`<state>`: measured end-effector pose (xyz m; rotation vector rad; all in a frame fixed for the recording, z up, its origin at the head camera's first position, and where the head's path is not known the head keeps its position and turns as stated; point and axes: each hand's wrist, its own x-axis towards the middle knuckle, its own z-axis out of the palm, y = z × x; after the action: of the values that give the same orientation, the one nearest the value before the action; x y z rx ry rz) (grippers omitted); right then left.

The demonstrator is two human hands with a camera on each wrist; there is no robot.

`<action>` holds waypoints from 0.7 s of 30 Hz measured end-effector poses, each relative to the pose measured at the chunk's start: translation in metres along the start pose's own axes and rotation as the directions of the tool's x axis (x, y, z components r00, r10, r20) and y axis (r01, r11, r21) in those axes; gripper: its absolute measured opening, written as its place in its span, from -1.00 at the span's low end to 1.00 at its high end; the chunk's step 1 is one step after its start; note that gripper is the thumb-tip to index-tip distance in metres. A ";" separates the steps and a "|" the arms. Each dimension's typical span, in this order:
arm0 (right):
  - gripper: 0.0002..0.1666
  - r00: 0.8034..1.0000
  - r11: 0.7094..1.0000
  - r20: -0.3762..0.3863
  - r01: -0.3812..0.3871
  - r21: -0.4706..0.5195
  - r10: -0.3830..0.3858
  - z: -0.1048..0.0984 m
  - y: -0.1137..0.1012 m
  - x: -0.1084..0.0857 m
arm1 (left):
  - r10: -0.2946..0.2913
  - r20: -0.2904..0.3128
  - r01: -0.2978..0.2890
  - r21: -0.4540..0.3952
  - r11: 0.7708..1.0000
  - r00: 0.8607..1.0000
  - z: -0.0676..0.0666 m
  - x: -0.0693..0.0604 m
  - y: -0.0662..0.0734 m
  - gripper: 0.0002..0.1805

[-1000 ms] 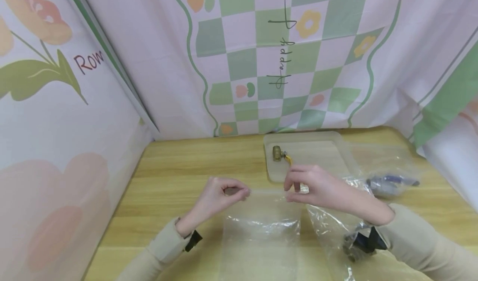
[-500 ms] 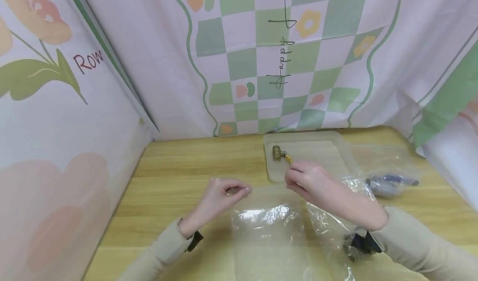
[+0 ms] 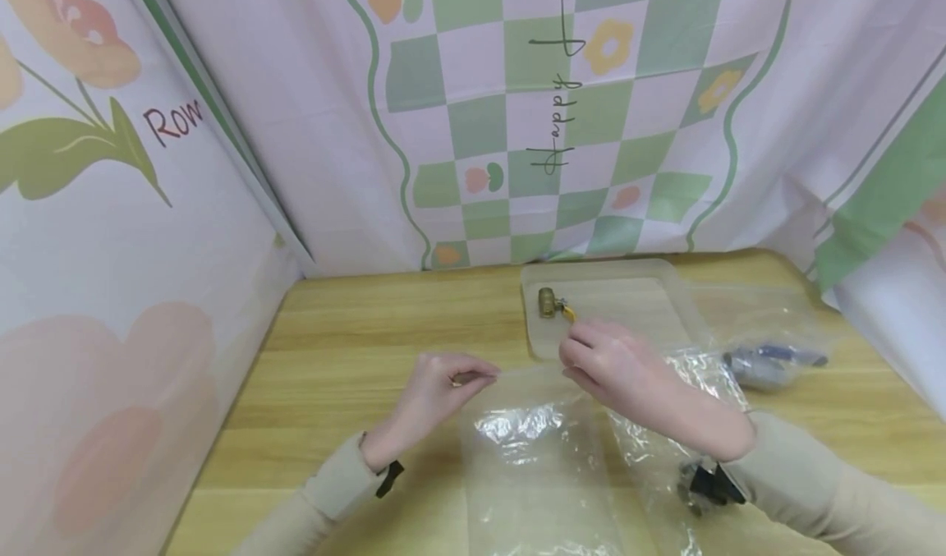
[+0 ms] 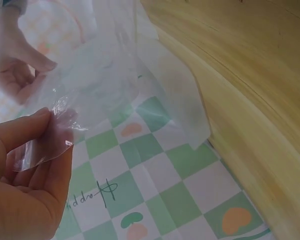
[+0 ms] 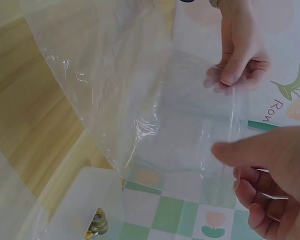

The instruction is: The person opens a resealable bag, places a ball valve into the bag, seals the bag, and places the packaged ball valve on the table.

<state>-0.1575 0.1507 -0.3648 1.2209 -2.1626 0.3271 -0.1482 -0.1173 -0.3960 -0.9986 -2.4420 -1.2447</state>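
Observation:
A clear plastic bag (image 3: 528,457) hangs between both hands, its upper edge spanning the gap from one to the other. My left hand (image 3: 443,396) pinches the left end of that edge between thumb and fingers; the left wrist view shows the film (image 4: 65,125) bunched there. At the opposite end, my right hand (image 3: 617,371) holds the bag with thumb (image 5: 235,152) on one side and curled fingers on the other. Just beyond the right hand, a brass ball valve (image 3: 547,303) with a yellow handle lies in a translucent tray (image 3: 628,273).
Right of the tray, another clear bag (image 3: 769,301) contains a grey and blue item (image 3: 772,363). Under the right forearm lies a crinkled clear bag (image 3: 650,441) with a dark metallic object (image 3: 691,490) in it. Patterned curtains (image 3: 473,121) border the wooden table (image 3: 384,318).
The right hand has turned and closed its fingers onto the bag's edge. The bag has shifted slightly right and its upper part has tilted. The left hand has moved very little.

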 end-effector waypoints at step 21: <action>-0.83 0.999 0.998 -0.010 -0.036 0.058 0.037 0.004 -0.008 -0.001 | 0.037 -0.035 -0.036 0.023 0.999 0.999 0.001 0.002 0.001 -0.89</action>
<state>-0.1523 0.1453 -0.3689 1.2092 -2.1816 0.4137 -0.1490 -0.1152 -0.3954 -1.0018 -2.3951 -1.2104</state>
